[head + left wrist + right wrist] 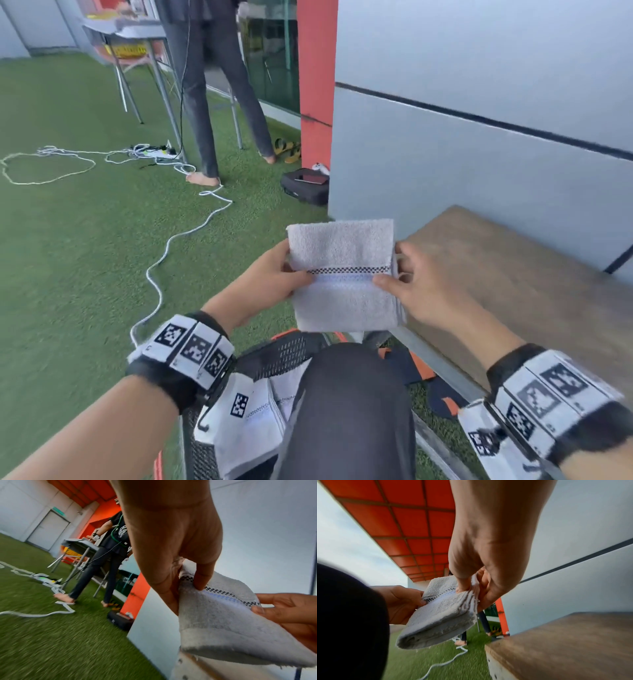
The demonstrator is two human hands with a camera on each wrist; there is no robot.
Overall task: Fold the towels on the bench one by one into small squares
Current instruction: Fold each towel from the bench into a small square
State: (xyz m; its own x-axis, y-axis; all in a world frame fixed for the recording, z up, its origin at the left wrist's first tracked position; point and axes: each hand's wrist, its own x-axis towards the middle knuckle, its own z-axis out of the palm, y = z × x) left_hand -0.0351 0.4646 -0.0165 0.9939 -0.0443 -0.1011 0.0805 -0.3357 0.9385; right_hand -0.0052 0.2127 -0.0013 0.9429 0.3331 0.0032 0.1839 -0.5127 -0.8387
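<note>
Both hands (342,281) pinching folded towel (346,298) mid-air beside bench (513,291) — stripe crosswise; long axis front-to-back

Left hand (274,274) and right hand (416,284) raised, fingers pinching

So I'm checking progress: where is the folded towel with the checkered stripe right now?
In the head view the towel is held in the air between the left hand and right hand, above the person's knee, just left of the wooden bench.
</note>
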